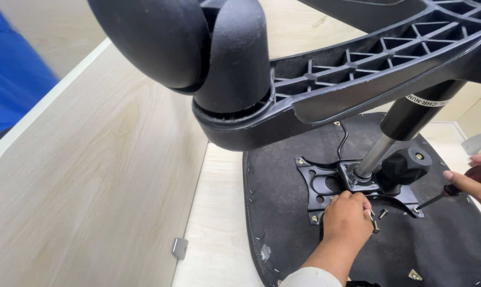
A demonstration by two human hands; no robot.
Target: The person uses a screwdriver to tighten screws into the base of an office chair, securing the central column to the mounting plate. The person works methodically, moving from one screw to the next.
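The left hand (348, 217), knuckles up, presses curled fingers on the black metal mounting plate (325, 183) under the upturned seat. The right hand (477, 183) grips a red-handled screwdriver (463, 183), tip at the plate's right corner.

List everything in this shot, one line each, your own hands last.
Seat underside: one, black fabric, lying on the table.
Mounting plate: one, black metal, on the seat underside.
Gas cylinder: one, black and silver, rising from the plate.
Wheeled base: one, black plastic, top of frame.
Caster: one, black, nearest the camera.
Loose screws: a few, metallic, by the plate.
Screwdriver: one, dark red handle, right edge.
Table: light wood.
Left hand: on the plate.
Right hand: holding the screwdriver.
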